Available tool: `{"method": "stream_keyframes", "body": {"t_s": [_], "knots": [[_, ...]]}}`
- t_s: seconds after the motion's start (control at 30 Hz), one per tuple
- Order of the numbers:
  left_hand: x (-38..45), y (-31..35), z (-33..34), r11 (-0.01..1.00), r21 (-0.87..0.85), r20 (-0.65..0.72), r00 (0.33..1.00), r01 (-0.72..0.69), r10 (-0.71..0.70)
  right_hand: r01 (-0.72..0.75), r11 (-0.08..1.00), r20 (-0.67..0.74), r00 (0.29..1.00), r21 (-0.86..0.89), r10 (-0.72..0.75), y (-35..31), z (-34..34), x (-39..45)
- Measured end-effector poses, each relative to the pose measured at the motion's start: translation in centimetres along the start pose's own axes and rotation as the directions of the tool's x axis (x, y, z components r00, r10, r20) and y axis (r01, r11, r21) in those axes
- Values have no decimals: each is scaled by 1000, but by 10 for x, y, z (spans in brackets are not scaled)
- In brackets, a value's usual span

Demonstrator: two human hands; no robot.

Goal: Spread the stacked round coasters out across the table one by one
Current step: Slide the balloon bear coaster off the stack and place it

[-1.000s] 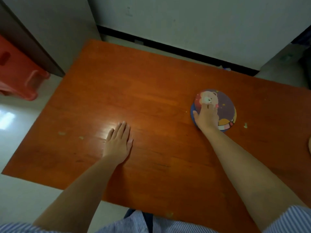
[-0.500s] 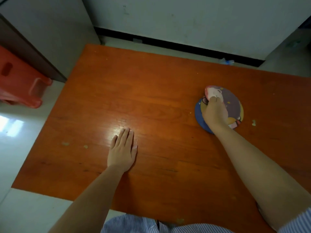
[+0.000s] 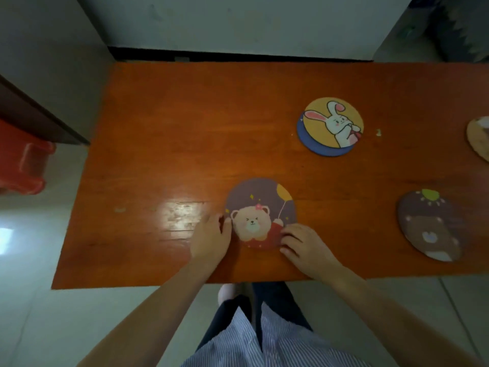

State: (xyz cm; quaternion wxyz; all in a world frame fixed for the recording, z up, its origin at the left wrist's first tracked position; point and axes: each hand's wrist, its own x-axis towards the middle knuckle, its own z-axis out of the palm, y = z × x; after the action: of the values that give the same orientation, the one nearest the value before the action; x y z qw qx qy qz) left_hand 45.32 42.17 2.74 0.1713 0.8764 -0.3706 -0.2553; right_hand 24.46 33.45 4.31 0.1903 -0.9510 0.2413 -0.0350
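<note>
A purple round coaster with a bear and a yellow balloon lies flat near the front edge of the orange table. My left hand touches its left rim and my right hand rests its fingers on its lower right rim. Farther back to the right sits the remaining stack, a yellow rabbit coaster on top of a blue one. A dark brown bear coaster lies alone at the right. Another coaster is cut off by the right edge.
A red plastic stool stands on the floor left of the table, beside a dark cabinet. A wall runs behind the table. Small pale specks dot the tabletop. My striped shirt and legs are below the front edge.
The bear coaster came off the stack and now lies near the front edge with both hands on it. The rabbit coaster is uncovered. The camera view shifted, showing coasters at the right.
</note>
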Motion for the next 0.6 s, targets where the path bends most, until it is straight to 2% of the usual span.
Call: {"method": "stream_keyframes", "body": {"t_s": [0.03,0.07,0.13,0.17,0.27,0.37,0.43,0.6], "knots": [[-3,0,0,1000,-7,30,1000,5,-5,-146,987,9,989,74,146,-2,5,-3],[-7,2,-1,1000,-27,61,998,13,-11,-311,941,3,949,132,314,-4,7,-2],[-9,10,-4,994,-98,107,994,46,-35,-588,789,-2,802,178,597,-4,4,12],[-6,15,-5,987,-137,132,989,88,-70,-677,707,42,727,202,685,-4,-2,24],[6,29,-5,916,-250,216,941,313,-262,-790,517,174,589,329,789,-1,-11,61],[11,30,-2,840,-349,170,909,416,-379,-850,380,222,476,365,851,2,-11,73],[13,27,0,831,-368,145,908,417,-392,-855,386,216,473,347,854,5,-13,72],[9,12,-1,875,-327,116,934,356,-337,-809,468,180,551,356,815,3,-21,63]]}}
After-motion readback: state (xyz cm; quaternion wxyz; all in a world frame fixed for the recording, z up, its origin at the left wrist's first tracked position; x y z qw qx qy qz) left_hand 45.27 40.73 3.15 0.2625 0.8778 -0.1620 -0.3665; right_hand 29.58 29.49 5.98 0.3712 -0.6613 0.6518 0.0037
